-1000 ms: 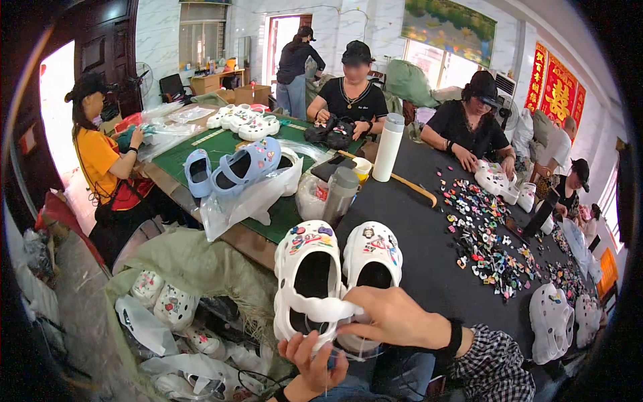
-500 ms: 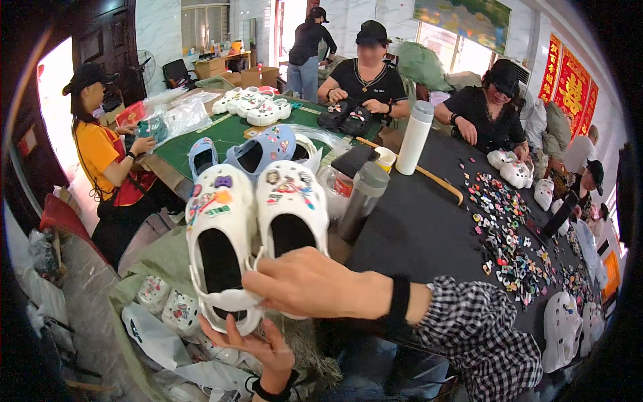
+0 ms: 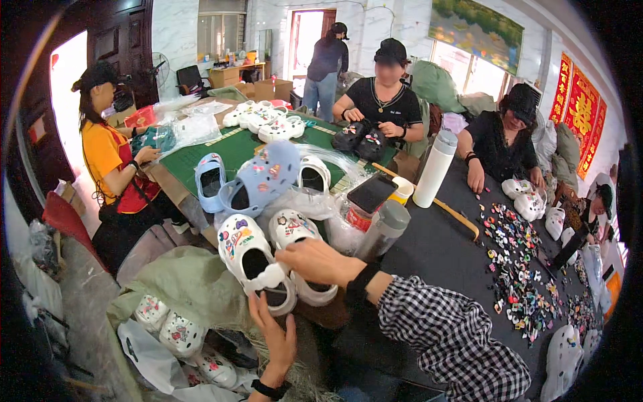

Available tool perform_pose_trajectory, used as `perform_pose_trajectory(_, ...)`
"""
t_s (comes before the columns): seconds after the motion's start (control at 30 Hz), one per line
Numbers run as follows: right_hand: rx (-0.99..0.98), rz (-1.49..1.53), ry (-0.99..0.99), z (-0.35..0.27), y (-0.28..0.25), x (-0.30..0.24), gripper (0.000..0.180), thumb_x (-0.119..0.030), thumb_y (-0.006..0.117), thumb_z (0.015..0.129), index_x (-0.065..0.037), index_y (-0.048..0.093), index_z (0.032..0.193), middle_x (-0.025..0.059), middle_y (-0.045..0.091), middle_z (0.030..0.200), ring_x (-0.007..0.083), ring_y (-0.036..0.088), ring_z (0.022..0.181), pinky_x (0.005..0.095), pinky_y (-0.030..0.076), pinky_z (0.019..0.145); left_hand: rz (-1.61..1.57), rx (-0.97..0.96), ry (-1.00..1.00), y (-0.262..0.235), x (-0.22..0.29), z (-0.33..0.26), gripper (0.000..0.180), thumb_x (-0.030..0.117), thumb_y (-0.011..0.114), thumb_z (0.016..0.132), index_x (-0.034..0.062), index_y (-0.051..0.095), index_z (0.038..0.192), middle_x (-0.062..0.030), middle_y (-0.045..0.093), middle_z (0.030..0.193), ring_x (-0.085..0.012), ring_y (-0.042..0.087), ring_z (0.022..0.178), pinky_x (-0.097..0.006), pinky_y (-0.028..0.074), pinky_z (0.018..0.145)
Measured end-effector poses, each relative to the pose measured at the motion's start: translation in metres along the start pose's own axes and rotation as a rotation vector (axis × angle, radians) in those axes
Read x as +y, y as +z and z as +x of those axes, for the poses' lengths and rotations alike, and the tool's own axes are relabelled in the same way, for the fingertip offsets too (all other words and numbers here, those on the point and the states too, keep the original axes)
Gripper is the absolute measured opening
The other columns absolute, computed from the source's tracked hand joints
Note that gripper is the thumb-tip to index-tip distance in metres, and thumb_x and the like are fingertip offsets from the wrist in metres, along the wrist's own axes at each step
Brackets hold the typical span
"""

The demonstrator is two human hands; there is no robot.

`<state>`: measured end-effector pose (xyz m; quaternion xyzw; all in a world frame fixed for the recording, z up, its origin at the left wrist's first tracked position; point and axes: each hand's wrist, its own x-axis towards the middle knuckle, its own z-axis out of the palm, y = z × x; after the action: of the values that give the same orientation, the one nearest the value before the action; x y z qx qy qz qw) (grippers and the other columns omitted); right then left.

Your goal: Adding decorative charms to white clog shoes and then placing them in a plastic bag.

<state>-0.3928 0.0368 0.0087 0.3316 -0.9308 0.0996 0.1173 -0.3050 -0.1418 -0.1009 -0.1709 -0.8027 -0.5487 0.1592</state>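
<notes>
A pair of white clogs with colourful charms is before me at the near table edge, the left clog [image 3: 234, 236] beside the right clog [image 3: 292, 226]. My right hand [image 3: 320, 260] reaches across from the right, its fingers closed on the left clog's heel strap. Below the heel, my left hand [image 3: 273, 338] touches it with the fingertips, fingers and thumb spread apart. Just beyond, a pair of light blue clogs [image 3: 273, 164] with charms stands near another white clog [image 3: 313, 173]. My right hand hides part of the right clog.
A sack [image 3: 181, 281] holding several white clogs is at lower left. Right of the clogs stand a grey tumbler [image 3: 385, 231], phone [image 3: 372, 193], white bottle [image 3: 435, 167] and wooden stick [image 3: 455, 218]. Loose charms [image 3: 522, 268] cover the black tabletop's right. Several people work around.
Both hands and the white clogs have moved away from me, so the clogs look smaller. The left hand's fingers have shifted at the heel. My view has shifted left.
</notes>
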Motion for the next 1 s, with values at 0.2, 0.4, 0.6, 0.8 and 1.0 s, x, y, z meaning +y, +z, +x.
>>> perform_pose_trajectory(0.2,0.096,0.008,0.153,0.004,-0.005,0.018,0.016,-0.006,0.057,0.079,-0.003,0.053,0.094,0.0183,0.061,0.079,0.0388,0.061,0.078,0.047,0.046,0.067,0.094,-0.026,0.123,0.005,-0.002,0.047,0.093,0.019,0.074,0.079,0.0027,0.016,0.149,-0.0269,0.007,0.153,-0.0437,0.01,0.141,-0.048,0.013,0.114)
perform_pose_trajectory(0.4,-0.21,-0.051,0.246,-0.021,-0.008,0.002,0.079,-0.034,0.08,0.064,-0.006,0.046,0.13,0.0166,0.05,0.119,0.0353,0.044,0.12,0.051,0.026,0.105,0.147,-0.077,0.139,0.0,-0.013,0.066,0.09,0.009,0.068,0.078,0.0039,0.014,0.15,-0.0274,0.003,0.153,-0.044,0.009,0.142,-0.048,0.014,0.114)
perform_pose_trajectory(0.6,-0.026,-0.449,-0.041,-0.029,0.011,0.021,0.123,-0.038,0.09,0.034,-0.016,0.035,0.142,0.0085,0.046,0.128,0.0277,0.042,0.121,0.041,0.03,0.106,0.205,-0.127,0.135,-0.002,-0.024,0.097,0.087,0.006,0.061,0.079,0.0042,0.011,0.15,-0.028,0.002,0.153,-0.042,0.002,0.143,-0.046,0.01,0.115)
perform_pose_trajectory(0.8,-0.041,-0.53,-0.099,0.012,0.004,0.048,0.101,-0.031,0.09,0.039,-0.014,0.049,0.13,0.0089,0.05,0.121,0.0266,0.047,0.116,0.0393,0.039,0.096,0.242,-0.106,0.306,0.003,-0.068,0.156,0.088,0.014,0.069,0.076,-0.0007,0.017,0.145,-0.0249,0.018,0.15,-0.043,0.006,0.142,-0.047,0.013,0.115)
perform_pose_trajectory(1.0,0.123,-0.644,0.053,0.044,0.028,0.083,0.041,-0.011,0.062,0.075,-0.018,0.055,0.115,0.0091,0.048,0.127,0.0283,0.045,0.122,0.0451,0.036,0.101,0.233,-0.124,0.238,0.029,-0.104,0.223,0.091,0.016,0.071,0.076,-0.0002,0.015,0.146,-0.0287,0.019,0.148,-0.0478,0.005,0.14,-0.05,0.014,0.114)
